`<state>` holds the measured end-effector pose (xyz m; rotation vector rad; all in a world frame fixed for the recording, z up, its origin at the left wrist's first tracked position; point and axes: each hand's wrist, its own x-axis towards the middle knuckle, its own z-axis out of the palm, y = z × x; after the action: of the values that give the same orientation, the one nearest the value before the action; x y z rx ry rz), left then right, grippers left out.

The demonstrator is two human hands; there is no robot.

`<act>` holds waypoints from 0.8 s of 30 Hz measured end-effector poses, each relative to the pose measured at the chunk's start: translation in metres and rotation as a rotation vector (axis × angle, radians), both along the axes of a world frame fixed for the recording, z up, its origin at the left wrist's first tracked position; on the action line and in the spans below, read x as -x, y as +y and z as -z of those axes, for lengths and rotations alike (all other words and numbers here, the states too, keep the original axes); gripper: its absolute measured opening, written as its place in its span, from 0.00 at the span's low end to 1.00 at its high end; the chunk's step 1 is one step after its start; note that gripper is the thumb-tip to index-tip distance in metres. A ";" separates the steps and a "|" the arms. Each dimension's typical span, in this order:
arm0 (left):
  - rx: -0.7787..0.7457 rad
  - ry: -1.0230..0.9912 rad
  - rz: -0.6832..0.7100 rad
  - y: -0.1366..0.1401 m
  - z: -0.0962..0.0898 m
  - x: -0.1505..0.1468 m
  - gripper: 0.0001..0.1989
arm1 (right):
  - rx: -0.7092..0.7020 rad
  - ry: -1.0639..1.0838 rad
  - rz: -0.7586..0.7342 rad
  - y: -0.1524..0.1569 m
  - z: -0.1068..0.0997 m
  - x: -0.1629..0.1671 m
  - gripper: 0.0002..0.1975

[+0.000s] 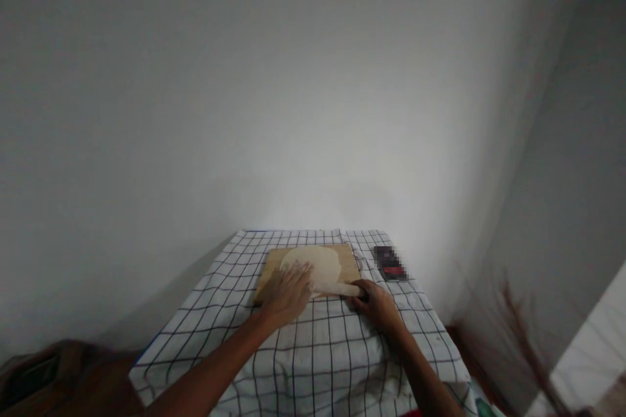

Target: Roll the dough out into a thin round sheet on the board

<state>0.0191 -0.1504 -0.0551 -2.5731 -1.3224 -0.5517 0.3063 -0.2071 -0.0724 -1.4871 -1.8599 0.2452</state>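
A pale sheet of dough [323, 264], flattened and roughly round, lies on a wooden board [349, 266]. My left hand [289, 292] rests over the left part of the dough with its fingers stretched out. At the board's near right edge, my right hand [375, 305] is closed round one end of a light rolling pin [338, 288]. The pin lies across the near edge of the dough and points left. Its far end is hidden behind my left hand.
A black-and-white checked cloth [313, 352] covers the table. Right of the board lies a dark, pixelated item [390, 264] with a red patch. A pale wall [313, 91] rises behind the table. Blurred brown twigs [518, 319] stand at the right.
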 end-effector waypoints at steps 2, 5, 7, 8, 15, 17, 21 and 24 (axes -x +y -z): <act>0.027 -0.024 -0.025 0.018 -0.006 -0.010 0.26 | 0.007 -0.009 0.012 -0.004 -0.001 0.001 0.17; 0.086 -0.051 -0.039 0.048 -0.012 -0.026 0.27 | 0.021 0.019 0.002 -0.008 -0.004 0.002 0.18; 0.129 -0.057 -0.025 0.070 -0.014 -0.038 0.27 | 0.025 0.060 0.004 -0.009 -0.006 0.002 0.19; 0.154 -0.059 -0.018 0.082 -0.015 -0.045 0.27 | 0.031 0.083 0.009 -0.009 -0.007 0.001 0.20; 0.304 -0.044 0.094 0.152 -0.029 -0.092 0.32 | 0.103 0.164 0.082 -0.002 -0.006 -0.001 0.23; 0.332 -0.041 0.125 0.168 -0.031 -0.106 0.33 | 0.127 0.186 0.082 -0.001 -0.007 -0.001 0.24; 0.376 -0.024 0.177 0.192 -0.030 -0.131 0.35 | 0.156 0.258 0.075 -0.001 -0.013 0.002 0.24; 0.370 -0.008 0.217 0.203 -0.026 -0.146 0.34 | 0.173 0.307 0.074 -0.001 -0.016 0.004 0.23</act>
<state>0.1648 0.0530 -0.0289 -3.0425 -1.2557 -0.3795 0.3025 -0.2085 -0.0567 -1.5326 -1.5670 0.5779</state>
